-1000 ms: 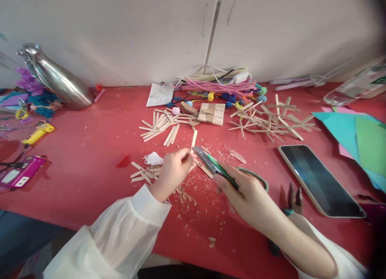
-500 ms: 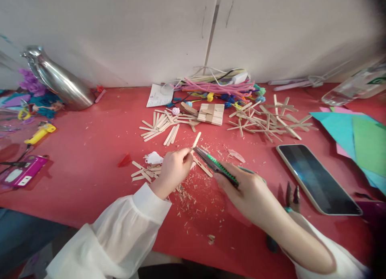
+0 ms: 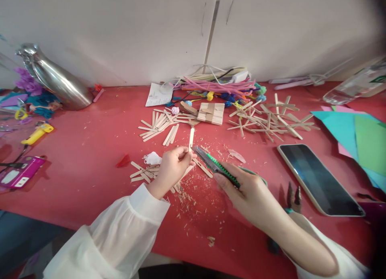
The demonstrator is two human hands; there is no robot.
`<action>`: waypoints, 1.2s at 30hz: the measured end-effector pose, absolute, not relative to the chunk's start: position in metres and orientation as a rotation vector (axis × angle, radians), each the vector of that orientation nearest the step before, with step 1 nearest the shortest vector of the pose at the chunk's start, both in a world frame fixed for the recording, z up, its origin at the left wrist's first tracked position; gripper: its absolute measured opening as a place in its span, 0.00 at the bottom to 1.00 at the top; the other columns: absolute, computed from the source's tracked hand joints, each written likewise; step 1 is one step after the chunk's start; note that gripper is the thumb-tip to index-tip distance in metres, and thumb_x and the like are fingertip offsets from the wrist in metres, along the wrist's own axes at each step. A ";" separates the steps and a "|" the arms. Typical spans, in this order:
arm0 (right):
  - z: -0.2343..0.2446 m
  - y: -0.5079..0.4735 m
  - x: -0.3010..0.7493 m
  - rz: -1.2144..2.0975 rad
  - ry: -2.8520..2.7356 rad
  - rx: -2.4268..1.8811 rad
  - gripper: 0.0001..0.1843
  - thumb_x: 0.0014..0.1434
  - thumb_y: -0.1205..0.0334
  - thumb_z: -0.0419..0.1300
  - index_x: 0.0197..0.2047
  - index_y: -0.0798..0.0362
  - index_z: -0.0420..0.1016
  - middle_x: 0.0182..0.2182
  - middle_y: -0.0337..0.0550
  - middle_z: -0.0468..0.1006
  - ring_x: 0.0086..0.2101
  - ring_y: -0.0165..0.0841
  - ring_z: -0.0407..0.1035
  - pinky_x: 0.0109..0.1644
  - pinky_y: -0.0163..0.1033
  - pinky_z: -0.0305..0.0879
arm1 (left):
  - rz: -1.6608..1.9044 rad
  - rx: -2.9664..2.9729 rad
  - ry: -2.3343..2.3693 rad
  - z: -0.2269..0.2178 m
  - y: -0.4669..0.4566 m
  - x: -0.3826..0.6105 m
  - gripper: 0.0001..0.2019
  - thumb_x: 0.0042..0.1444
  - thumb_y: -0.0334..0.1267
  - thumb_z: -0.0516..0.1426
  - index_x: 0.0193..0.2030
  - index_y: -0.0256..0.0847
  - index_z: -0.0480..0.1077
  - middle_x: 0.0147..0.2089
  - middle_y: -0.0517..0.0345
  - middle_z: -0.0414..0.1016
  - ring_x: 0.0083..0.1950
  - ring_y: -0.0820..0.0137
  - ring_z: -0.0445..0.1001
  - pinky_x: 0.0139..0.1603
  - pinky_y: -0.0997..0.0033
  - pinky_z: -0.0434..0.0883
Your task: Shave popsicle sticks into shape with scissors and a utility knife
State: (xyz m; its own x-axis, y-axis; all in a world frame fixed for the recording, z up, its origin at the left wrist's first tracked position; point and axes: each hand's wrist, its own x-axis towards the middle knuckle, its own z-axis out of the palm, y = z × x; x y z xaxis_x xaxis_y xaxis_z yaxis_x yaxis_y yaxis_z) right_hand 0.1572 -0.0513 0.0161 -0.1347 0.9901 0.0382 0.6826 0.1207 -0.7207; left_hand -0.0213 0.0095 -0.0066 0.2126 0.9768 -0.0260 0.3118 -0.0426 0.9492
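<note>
Between thumb and fingers, my left hand (image 3: 172, 166) pinches a wooden craft stick (image 3: 191, 138) that points up and away from me. My right hand (image 3: 245, 190) is closed around a green and black utility knife (image 3: 218, 166). The knife's blade end is right beside the stick, close to my left fingertips; whether it touches cannot be made out. Pale wood shavings (image 3: 188, 200) lie scattered on the red table (image 3: 99, 150) below my hands. Loose craft sticks (image 3: 141, 172) lie beside my left wrist, some partly hidden by that hand.
Behind are craft-stick piles (image 3: 159, 124), a bundled stack (image 3: 211, 113), crossed sticks (image 3: 271, 120) and pink pipe cleaners (image 3: 217, 86). At right lie a phone (image 3: 321, 180), pliers (image 3: 294, 198) and coloured paper (image 3: 358, 142). A steel jug (image 3: 60, 80) and yellow glue gun (image 3: 37, 134) are left.
The craft stick in my left hand has turned from leaning right to nearly upright in view. My right hand holds the knife in almost the same place.
</note>
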 end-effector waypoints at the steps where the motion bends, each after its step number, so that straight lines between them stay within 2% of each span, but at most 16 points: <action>1: 0.016 -0.051 0.157 0.762 -1.885 -1.615 0.15 0.60 0.52 0.48 0.36 0.53 0.69 0.16 0.33 0.66 0.16 0.26 0.58 0.21 0.31 0.57 | 0.882 1.541 1.261 -0.006 0.009 -0.021 0.10 0.58 0.41 0.51 0.30 0.37 0.65 0.31 0.55 0.75 0.32 0.69 0.78 0.34 0.75 0.73; 5: 0.016 -0.052 0.157 0.728 -1.912 -1.629 0.15 0.60 0.53 0.48 0.38 0.54 0.70 0.16 0.34 0.67 0.17 0.28 0.60 0.22 0.32 0.58 | 0.888 1.509 1.251 -0.004 0.009 -0.021 0.10 0.58 0.40 0.52 0.30 0.37 0.66 0.31 0.55 0.75 0.33 0.69 0.78 0.33 0.75 0.73; 14: 0.018 -0.052 0.156 0.717 -1.897 -1.620 0.16 0.60 0.54 0.49 0.43 0.54 0.70 0.15 0.31 0.64 0.15 0.26 0.57 0.21 0.30 0.57 | 0.917 1.486 1.262 -0.001 0.008 -0.019 0.11 0.58 0.42 0.52 0.30 0.37 0.66 0.30 0.54 0.76 0.32 0.70 0.78 0.32 0.75 0.73; 23: 0.020 -0.052 0.156 0.675 -1.923 -1.594 0.14 0.60 0.54 0.48 0.39 0.53 0.70 0.17 0.33 0.67 0.17 0.26 0.60 0.21 0.31 0.57 | 0.901 1.516 1.267 -0.005 0.009 -0.021 0.11 0.58 0.43 0.51 0.31 0.37 0.66 0.29 0.55 0.75 0.32 0.69 0.78 0.32 0.75 0.73; 36: 0.022 -0.050 0.154 0.689 -1.929 -1.603 0.14 0.61 0.55 0.48 0.40 0.53 0.70 0.19 0.35 0.70 0.18 0.27 0.62 0.22 0.32 0.58 | 0.901 1.659 1.302 -0.006 0.008 -0.022 0.11 0.59 0.41 0.50 0.30 0.39 0.67 0.28 0.57 0.76 0.32 0.69 0.77 0.34 0.73 0.71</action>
